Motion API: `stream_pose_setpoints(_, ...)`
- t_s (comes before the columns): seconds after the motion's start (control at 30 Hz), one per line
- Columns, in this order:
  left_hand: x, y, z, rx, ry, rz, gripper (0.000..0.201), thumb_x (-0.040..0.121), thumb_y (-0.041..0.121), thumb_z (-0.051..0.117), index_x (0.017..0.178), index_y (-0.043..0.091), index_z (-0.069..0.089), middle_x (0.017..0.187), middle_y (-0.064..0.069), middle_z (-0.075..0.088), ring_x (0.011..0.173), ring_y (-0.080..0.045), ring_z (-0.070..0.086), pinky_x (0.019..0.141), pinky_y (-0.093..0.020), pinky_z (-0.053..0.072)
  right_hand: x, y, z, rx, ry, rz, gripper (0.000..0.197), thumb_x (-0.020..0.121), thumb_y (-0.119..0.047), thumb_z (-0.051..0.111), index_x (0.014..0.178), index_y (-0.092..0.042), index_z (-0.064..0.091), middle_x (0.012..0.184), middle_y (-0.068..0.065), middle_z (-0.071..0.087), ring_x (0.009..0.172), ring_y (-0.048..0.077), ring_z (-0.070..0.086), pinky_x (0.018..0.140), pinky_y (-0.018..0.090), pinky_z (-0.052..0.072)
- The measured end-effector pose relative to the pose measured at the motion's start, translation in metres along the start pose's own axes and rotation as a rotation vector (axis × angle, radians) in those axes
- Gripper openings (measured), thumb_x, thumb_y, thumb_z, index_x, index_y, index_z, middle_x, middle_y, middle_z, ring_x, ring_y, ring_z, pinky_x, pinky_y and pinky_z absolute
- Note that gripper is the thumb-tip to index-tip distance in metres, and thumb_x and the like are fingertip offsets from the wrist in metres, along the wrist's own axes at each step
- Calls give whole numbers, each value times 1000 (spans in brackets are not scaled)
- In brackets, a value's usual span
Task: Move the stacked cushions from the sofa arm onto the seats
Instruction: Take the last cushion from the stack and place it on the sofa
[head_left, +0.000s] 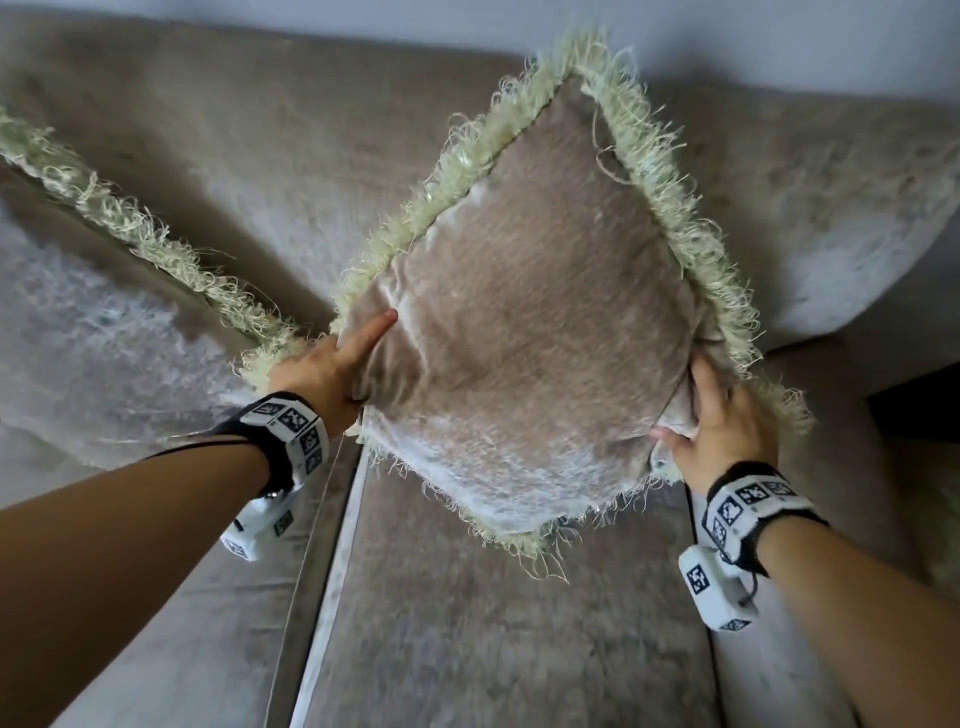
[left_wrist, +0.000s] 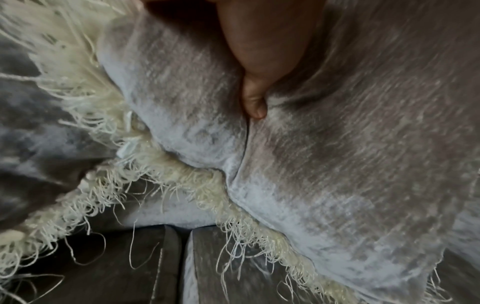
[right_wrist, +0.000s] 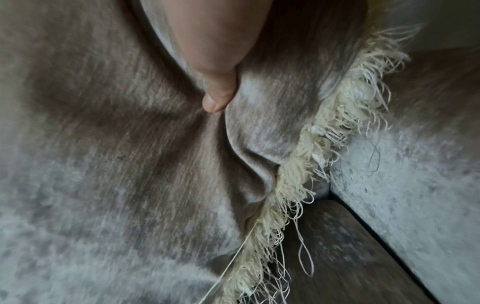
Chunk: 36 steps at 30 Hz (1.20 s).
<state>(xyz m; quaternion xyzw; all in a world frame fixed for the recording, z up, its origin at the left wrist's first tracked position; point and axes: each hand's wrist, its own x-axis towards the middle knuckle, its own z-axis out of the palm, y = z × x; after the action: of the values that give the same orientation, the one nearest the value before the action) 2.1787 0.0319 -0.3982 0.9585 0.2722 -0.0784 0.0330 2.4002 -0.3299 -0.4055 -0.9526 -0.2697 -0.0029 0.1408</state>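
Both hands' fingers (head_left: 376, 325) pinching opposite edges of fringed cushion (head_left: 524, 322), tilted above sofa seat (head_left: 467, 649).

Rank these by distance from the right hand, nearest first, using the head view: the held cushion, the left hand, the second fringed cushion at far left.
1. Held cushion: gripped by the right hand at its right edge.
2. Left hand: on the cushion's opposite edge.
3. Second cushion: far left, beyond the left hand.

No readable text, labels or numbers anywhere
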Motion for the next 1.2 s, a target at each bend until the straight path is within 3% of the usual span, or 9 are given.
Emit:
stream_pose_setpoints(0.17,7,7,16,-19,-23,-57,118,83,39,70,122,64,-39,112,-13,50,62,-14,47,57,-30,46,14,15,6,-13,-20,-33,105,61,-25,89,141,-37,22,106,30,53,92,47,56,79,56,50)
stream_pose_setpoints(0.23,6,6,11,-17,-4,-34,116,83,40,69,128,60,-36,111,-12,53,65,-15,48,57,-29,42,18,19,1,-22,-16,-51,105,61,-24,88,141,-38,22,112,28,53,95,46,56,81,56,50)
stream_pose_setpoints(0.33,-2,2,-1,-18,71,22,112,81,40,72,140,55,-22,101,-10,56,63,-18,50,55,-28,41,18,20,-13,18,41,-76,104,64,-21,86,143,-40,21,118,24,53,99,45,55,82,57,50)
stream_pose_setpoints(0.4,-7,-1,-10,-84,163,73,112,73,37,79,146,51,-4,96,-15,59,60,-24,53,53,-29,41,18,22,-23,29,85,-72,103,64,-18,86,142,-40,22,118,27,52,98,47,55,81,58,50)
stream_pose_setpoints(0.5,-7,3,-20,-125,229,107,111,66,36,84,146,47,8,100,-19,62,64,-33,61,55,-36,46,25,29,-35,38,118,-41,105,63,-15,86,142,-40,21,124,28,47,103,50,53,85,61,48)
stream_pose_setpoints(0.7,9,17,-6,-65,107,8,113,75,43,76,138,60,-16,107,-15,56,75,-32,60,62,-39,51,35,34,-26,21,41,-20,108,63,-26,88,142,-43,15,124,30,47,108,50,50,89,61,46)
stream_pose_setpoints(0.8,13,18,10,-31,51,-17,116,78,47,73,131,65,-29,120,-17,53,81,-32,61,65,-42,54,31,36,-9,23,31,-1,109,62,-26,89,142,-42,17,121,31,49,108,50,50,91,61,44)
stream_pose_setpoints(1.03,19,25,26,33,-10,-65,109,84,47,68,134,59,-28,137,-19,43,114,-35,53,84,-45,50,28,41,14,6,25,16,109,62,-25,89,143,-40,18,124,28,50,110,48,50,92,61,42)
stream_pose_setpoints(1.2,18,26,35,7,-16,-75,109,84,41,68,134,60,-26,128,-19,47,100,-35,57,79,-43,52,25,42,23,-7,43,6,110,60,-24,89,145,-37,20,124,27,50,109,47,50,93,60,42)
